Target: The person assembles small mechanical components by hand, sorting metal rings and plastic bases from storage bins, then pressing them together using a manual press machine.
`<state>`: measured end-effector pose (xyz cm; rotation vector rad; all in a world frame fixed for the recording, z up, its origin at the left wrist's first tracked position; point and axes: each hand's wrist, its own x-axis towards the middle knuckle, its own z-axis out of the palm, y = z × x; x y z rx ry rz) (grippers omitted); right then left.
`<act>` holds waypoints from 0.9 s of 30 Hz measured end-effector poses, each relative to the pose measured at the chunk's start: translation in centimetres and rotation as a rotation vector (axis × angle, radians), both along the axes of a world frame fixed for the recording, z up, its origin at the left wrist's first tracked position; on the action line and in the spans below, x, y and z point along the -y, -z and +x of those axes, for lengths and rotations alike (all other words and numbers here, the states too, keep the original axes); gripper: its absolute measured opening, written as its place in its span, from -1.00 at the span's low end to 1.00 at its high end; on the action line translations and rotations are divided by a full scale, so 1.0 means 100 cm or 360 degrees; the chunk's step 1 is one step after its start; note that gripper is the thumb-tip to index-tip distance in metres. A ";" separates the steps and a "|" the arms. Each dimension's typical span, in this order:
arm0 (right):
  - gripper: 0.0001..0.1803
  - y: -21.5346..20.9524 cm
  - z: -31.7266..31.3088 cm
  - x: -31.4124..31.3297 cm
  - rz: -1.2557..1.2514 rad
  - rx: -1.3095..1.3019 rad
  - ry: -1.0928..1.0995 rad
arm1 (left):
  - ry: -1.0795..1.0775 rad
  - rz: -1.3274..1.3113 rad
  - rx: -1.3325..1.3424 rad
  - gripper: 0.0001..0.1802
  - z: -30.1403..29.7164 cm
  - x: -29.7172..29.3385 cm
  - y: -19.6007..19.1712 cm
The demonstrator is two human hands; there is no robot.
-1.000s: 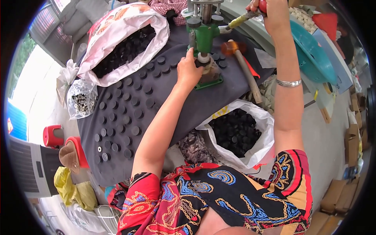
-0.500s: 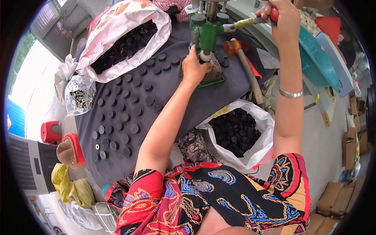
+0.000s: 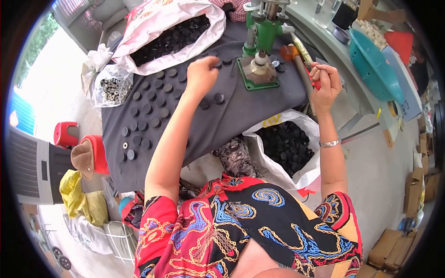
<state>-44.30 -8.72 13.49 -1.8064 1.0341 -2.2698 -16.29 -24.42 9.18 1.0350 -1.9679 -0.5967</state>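
A green hand press (image 3: 266, 39) stands on the dark cloth (image 3: 241, 120), its round pale tip low over the metal block on its base. My right hand (image 3: 326, 85) is closed round the red-ended grip of the press's lever (image 3: 303, 50), which slants down toward me. Left of the press, my left hand (image 3: 202, 74) hovers over the cloth with its fingers curled together; whatever they hold, if anything, is hidden. Beside it lie loose black round caps (image 3: 219, 97). Several more black caps (image 3: 147, 109) spread in rough rows to the left, with one small pale ring (image 3: 125, 145) among them.
A white sack (image 3: 121, 58) of black caps lies at the far left, beside a clear bag (image 3: 113, 88) of small rings. Another white bag (image 3: 306, 176) of caps stands nearer me. Right of the press are a mallet (image 3: 289, 52) and a teal basin (image 3: 371, 69).
My left hand has left the press base and moved left over the cloth. My right hand has come down and nearer with the lever. The whole view has shifted somewhat.
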 end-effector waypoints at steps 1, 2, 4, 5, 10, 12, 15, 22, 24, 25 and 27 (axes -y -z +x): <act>-0.85 0.001 0.003 0.002 0.0008 0.0078 -0.0034 | 0.0018 -0.0148 0.0150 -0.62 0.010 -0.004 0.004; -0.85 0.001 0.003 0.002 -0.0004 0.0066 -0.0032 | 0.0019 -0.0161 0.0138 -0.62 0.013 -0.012 0.008; -0.85 0.000 -0.001 0.002 0.0061 0.0044 -0.0065 | 0.0145 -0.0153 0.0497 -0.67 0.016 -0.028 0.015; -0.85 -0.003 0.000 0.002 0.0074 0.0056 -0.0077 | 0.0169 -0.0199 0.0663 -0.67 0.017 -0.038 0.015; -0.84 -0.032 -0.002 -0.002 0.0215 0.0088 -0.0089 | 0.0213 -0.0221 0.1240 -0.58 0.007 -0.057 0.017; -0.83 -0.040 -0.002 -0.007 0.0212 0.0135 -0.0057 | 0.0217 -0.0301 0.1259 -0.59 0.006 -0.058 0.017; -0.92 -0.001 0.015 -0.003 0.0050 0.0005 0.0222 | 0.0181 -0.0450 0.1159 -0.74 0.016 -0.058 0.026; -0.89 0.004 0.002 -0.003 0.0103 0.0053 0.0035 | 0.0228 -0.0447 0.1041 -0.59 0.015 -0.062 0.029; -0.88 0.001 0.001 -0.006 0.0130 0.0089 0.0039 | 0.0214 -0.0487 0.1000 -0.61 0.014 -0.064 0.030; -0.88 -0.002 0.001 -0.005 0.0188 0.0088 0.0030 | 0.0198 -0.0481 0.1007 -0.61 0.016 -0.064 0.031; -0.89 -0.007 0.000 0.000 0.0302 0.0190 0.0060 | 0.0164 -0.0369 0.1060 -0.64 0.015 -0.062 0.032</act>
